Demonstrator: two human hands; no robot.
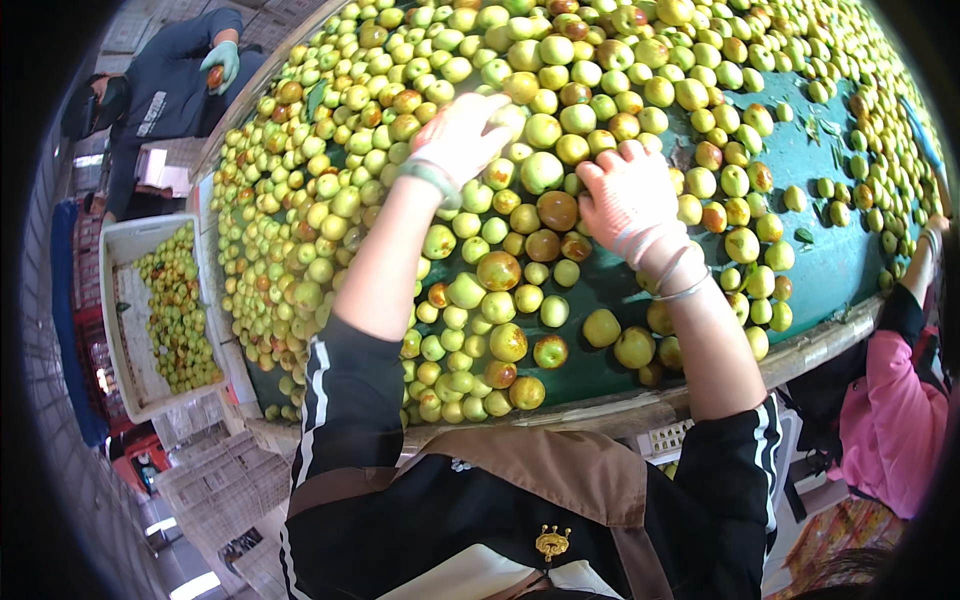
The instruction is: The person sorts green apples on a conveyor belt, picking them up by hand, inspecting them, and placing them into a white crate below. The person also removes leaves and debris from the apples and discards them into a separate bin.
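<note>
Both of my hands wear thin, light-coloured gloves and reach over a broad heap of green jujubes (pixel 541 172), many with reddish-brown patches. My left hand (pixel 463 141) has a pale green jujube (pixel 508 120) between its thumb and fingers. A jade-like bangle (pixel 431 182) circles that wrist. To its right, my right hand (pixel 630 196) lies palm down with bent fingers among the fruit; what is under its palm is hidden. Close by its thumb is a large brown jujube (pixel 556 210). Another russet jujube (pixel 499 271) sits nearer to me.
The fruit lies on a green-surfaced sorting table (pixel 817 202) with a wooden front edge (pixel 810 352). A white crate (pixel 124 315) part-filled with jujubes stands at left. Beyond it a gloved co-worker (pixel 176 82) holds a brown fruit. Another person in pink (pixel 892 420) reaches in at right.
</note>
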